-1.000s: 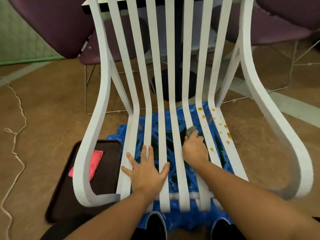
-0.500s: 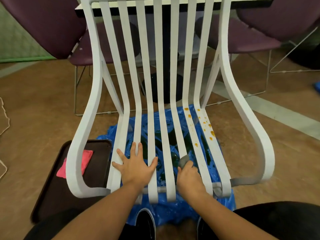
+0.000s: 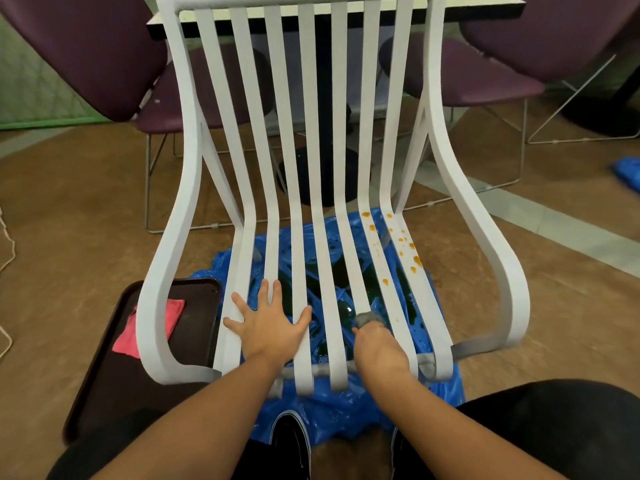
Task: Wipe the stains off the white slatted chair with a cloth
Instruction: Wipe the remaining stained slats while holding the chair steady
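A blue plastic sheet point(image 3: 346, 414) lies under the white slatted chair point(image 3: 514, 306). A dark tray point(image 3: 104, 375) with a pink cloth point(image 3: 126, 336) sits by its left side. Purple padded chairs point(image 3: 86, 46) and a white-topped desk point(image 3: 478, 6) stand behind. The left hand point(image 3: 270, 327) lies flat on the seat slats, fingers point(image 3: 268, 289) spread. The right hand point(image 3: 379, 348) curls its fingers around a small grey cloth point(image 3: 367, 318) on a slat near the front. The orange stains point(image 3: 410, 245) are farther back on the right slats, apart from the cloth.
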A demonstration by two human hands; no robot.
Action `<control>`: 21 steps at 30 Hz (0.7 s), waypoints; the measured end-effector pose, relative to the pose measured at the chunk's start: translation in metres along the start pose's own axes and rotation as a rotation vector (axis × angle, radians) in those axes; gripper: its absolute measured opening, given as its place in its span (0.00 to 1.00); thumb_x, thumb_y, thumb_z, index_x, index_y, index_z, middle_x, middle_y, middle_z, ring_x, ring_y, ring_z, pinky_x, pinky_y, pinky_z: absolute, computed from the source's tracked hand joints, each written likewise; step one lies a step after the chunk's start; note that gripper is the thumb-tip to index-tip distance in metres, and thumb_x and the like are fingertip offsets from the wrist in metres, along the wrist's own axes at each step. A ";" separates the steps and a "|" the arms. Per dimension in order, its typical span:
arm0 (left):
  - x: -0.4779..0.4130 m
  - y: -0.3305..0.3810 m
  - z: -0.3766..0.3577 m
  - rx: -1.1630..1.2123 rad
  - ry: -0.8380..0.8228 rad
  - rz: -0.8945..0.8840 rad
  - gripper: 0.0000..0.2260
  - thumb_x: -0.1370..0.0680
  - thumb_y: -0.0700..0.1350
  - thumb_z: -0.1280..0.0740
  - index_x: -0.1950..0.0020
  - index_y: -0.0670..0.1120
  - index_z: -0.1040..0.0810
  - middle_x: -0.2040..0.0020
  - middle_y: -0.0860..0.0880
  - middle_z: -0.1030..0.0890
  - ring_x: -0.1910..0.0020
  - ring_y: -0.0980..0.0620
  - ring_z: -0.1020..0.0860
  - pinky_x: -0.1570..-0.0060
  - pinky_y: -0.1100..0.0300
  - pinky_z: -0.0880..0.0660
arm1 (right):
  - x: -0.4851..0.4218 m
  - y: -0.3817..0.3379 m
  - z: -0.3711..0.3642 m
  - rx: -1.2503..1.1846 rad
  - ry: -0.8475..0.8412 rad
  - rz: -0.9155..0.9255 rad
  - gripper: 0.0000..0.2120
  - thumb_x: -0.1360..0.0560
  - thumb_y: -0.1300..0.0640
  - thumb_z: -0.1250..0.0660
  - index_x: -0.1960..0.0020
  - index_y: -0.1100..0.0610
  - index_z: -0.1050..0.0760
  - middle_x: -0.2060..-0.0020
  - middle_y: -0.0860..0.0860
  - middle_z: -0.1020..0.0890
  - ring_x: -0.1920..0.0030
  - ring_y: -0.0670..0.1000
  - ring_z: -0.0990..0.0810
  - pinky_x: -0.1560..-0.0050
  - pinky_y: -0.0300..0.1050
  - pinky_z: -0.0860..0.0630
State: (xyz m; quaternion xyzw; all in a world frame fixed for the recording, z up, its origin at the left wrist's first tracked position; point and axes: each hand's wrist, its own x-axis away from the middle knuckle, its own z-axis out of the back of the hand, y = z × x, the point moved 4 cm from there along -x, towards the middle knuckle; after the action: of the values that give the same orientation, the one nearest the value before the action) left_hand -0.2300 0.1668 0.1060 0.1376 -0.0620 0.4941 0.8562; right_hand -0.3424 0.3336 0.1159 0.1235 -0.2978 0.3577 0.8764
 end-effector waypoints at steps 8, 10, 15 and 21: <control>0.001 0.000 0.000 0.024 0.012 -0.002 0.42 0.25 0.76 0.51 0.17 0.57 0.53 0.16 0.54 0.53 0.21 0.31 0.60 0.29 0.24 0.51 | 0.010 0.009 0.011 -0.134 0.064 -0.024 0.28 0.23 0.64 0.34 0.26 0.56 0.38 0.39 0.53 0.21 0.41 0.54 0.19 0.46 0.47 0.20; 0.000 0.000 0.000 0.024 0.013 -0.002 0.42 0.25 0.76 0.51 0.17 0.57 0.53 0.16 0.54 0.53 0.21 0.31 0.59 0.29 0.24 0.51 | 0.012 0.010 0.018 -0.084 0.056 0.020 0.28 0.25 0.66 0.33 0.27 0.55 0.36 0.38 0.54 0.22 0.40 0.55 0.20 0.45 0.49 0.20; 0.000 -0.001 0.000 0.027 0.020 -0.003 0.42 0.25 0.76 0.51 0.17 0.57 0.52 0.16 0.54 0.52 0.20 0.31 0.59 0.30 0.25 0.51 | 0.013 0.019 0.048 0.072 0.044 0.113 0.32 0.26 0.69 0.34 0.25 0.54 0.38 0.38 0.57 0.26 0.42 0.58 0.24 0.51 0.49 0.24; -0.002 -0.001 -0.002 0.019 0.020 0.000 0.42 0.26 0.77 0.51 0.17 0.57 0.52 0.16 0.55 0.52 0.20 0.32 0.58 0.30 0.24 0.49 | 0.030 0.054 0.099 0.126 0.216 0.101 0.22 0.22 0.59 0.35 0.30 0.55 0.35 0.42 0.54 0.24 0.51 0.56 0.27 0.57 0.45 0.30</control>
State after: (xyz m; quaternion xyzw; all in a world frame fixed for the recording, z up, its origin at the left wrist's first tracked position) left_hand -0.2297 0.1655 0.1032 0.1407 -0.0485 0.4960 0.8555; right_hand -0.4062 0.3462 0.2131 0.1238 -0.1845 0.4307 0.8747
